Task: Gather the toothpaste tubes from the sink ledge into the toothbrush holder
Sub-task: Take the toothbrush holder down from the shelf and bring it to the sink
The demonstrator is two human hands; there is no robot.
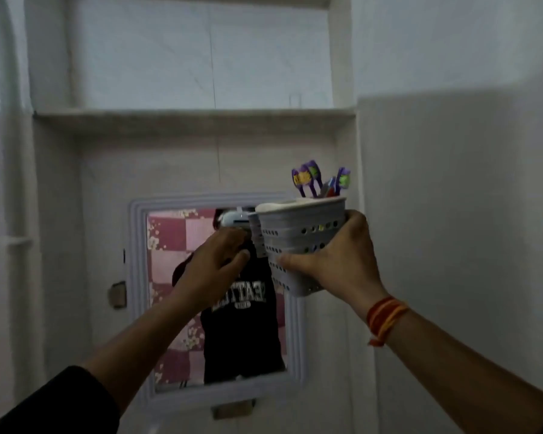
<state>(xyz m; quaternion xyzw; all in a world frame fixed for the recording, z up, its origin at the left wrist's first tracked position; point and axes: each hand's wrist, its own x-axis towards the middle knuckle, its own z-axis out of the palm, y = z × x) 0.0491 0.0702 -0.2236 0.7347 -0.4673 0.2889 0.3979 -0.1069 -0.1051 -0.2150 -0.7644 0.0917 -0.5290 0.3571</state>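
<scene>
A grey perforated toothbrush holder [298,242] is held up in front of the wall mirror, tilted slightly. My right hand [336,255] grips its right side and bottom. My left hand [217,261] touches its left edge, fingers curled at a smaller side compartment. Purple toothbrushes [308,180] and a red and blue tube end [329,189] stick out of the top. A white rounded thing lies at the rim. No sink ledge is in view.
A white-framed mirror [138,277] hangs on the white wall and reflects a person in a dark shirt. A recessed shelf [195,115] runs above it. A white pipe [16,151] stands at the left.
</scene>
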